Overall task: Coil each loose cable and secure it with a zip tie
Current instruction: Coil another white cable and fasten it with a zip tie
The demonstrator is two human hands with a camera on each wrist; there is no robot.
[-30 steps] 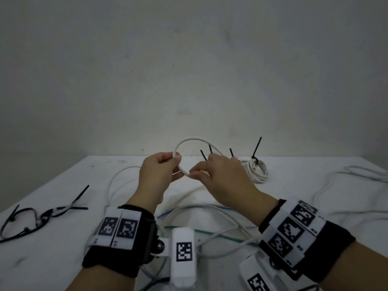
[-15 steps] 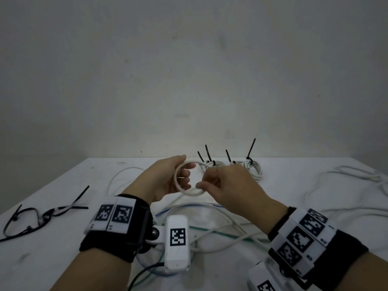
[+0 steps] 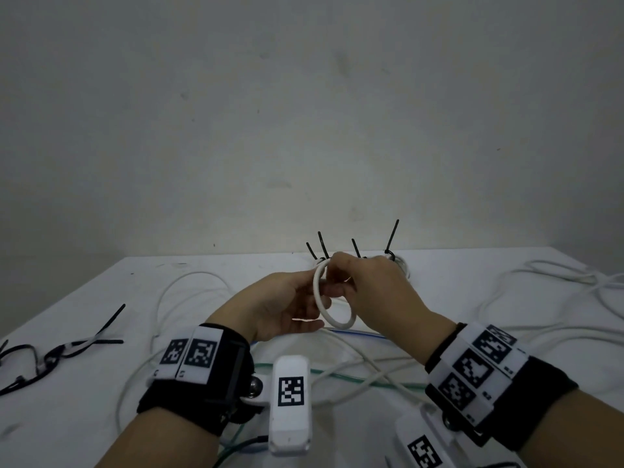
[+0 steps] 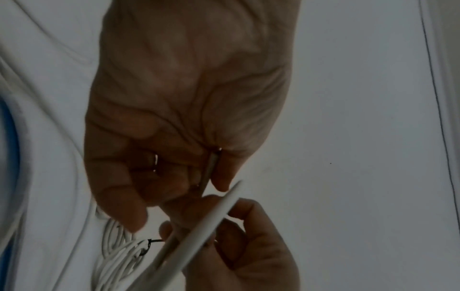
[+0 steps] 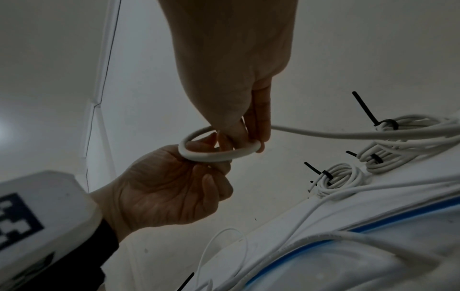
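A thick white cable [image 3: 332,324] is bent into one small loop held above the table. My left hand [image 3: 320,293] grips the loop's left side with thumb and fingers; in the right wrist view the loop [image 5: 211,156] sits on my left hand [image 5: 209,157]. My right hand [image 3: 339,282] reaches over the loop and pinches its top; from my right hand [image 5: 245,137] the cable's free length [image 5: 348,134] trails off to the right. In the left wrist view the cable [image 4: 211,222] crosses both hands. Several tied white coils [image 5: 341,177] with black zip-tie tails [image 3: 391,238] lie at the table's back.
Loose white cables [image 3: 557,282] sprawl on the right and under my wrists, along with a green one [image 3: 337,374] and a blue one [image 3: 358,332]. Black zip ties and a dark cable [image 3: 67,347] lie at the left edge. A bare wall stands close behind the table [image 3: 101,417].
The wide arch of cable has been drawn into a small tight loop. My left hand has turned palm-up under it, and my right hand has moved up over the loop's top.
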